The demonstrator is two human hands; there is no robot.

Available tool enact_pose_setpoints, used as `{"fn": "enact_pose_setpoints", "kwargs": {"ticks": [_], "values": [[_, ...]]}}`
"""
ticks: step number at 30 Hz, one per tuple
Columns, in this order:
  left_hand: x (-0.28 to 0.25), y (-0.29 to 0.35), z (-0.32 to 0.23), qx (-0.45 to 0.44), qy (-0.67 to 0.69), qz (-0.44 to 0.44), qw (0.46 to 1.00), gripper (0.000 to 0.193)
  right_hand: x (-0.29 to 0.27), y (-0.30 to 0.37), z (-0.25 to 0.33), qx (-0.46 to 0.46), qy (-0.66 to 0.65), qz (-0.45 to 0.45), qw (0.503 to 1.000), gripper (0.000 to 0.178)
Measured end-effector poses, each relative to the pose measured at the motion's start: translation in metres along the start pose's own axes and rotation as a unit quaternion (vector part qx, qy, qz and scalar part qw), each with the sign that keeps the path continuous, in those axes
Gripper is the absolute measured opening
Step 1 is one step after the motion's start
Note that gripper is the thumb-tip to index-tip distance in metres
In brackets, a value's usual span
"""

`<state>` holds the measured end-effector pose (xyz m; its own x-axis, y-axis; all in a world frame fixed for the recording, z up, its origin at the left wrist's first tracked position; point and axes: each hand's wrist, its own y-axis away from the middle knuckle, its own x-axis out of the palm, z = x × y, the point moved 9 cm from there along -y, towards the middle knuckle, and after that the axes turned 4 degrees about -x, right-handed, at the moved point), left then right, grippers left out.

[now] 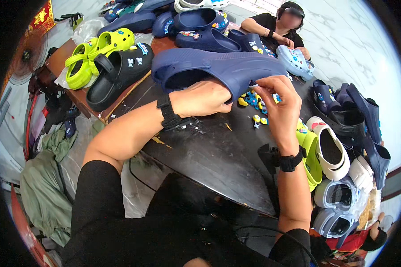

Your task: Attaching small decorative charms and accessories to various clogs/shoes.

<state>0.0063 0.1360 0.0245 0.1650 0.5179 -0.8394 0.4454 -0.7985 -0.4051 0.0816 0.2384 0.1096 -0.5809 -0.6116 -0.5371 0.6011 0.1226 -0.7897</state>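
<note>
A navy blue foam clog (263, 66) is held tilted on its side above the dark table, toe to the right. My left hand (200, 97) reaches into its opening and grips it; most of those fingers are hidden inside. At the toe, my right hand (281, 100) pinches a small dark shoe charm (253, 83) between thumb and fingertips, close against the clog's upper. Whether the charm has entered a hole cannot be made out. Just below lies a loose heap of colourful shoe charms (255, 101), with a few yellow and blue ones (259, 121) nearer me.
Lime green clogs (112, 42) and a black clog (120, 75) stand at the left. More navy clogs (209, 41) line the back. White clogs (332, 149) and others crowd the right. Across the table, a person (278, 29) handles a light blue clog (294, 61).
</note>
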Motion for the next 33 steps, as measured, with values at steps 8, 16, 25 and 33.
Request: {"fn": "enact_pose_setpoints", "kwargs": {"ticks": [8,16,25,33], "values": [[-0.013,0.006,-0.021,0.066,0.007,-0.071,0.995,0.027,0.0,0.0,-0.005,-0.009,0.016,0.032,0.999,0.014],[-0.013,0.002,-0.023,0.058,0.016,-0.046,0.997,0.03,0.005,0.002,-0.006,-0.028,0.007,0.048,0.998,0.014],[-0.008,0.005,-0.022,0.05,0.004,-0.016,0.999,0.029,0.002,0.0,-0.006,-0.017,0.011,0.047,0.999,0.016],[0.009,0.008,-0.02,0.096,-0.039,0.036,0.994,0.059,0.001,-0.001,-0.009,0.002,0.064,0.06,0.996,0.044]]}}
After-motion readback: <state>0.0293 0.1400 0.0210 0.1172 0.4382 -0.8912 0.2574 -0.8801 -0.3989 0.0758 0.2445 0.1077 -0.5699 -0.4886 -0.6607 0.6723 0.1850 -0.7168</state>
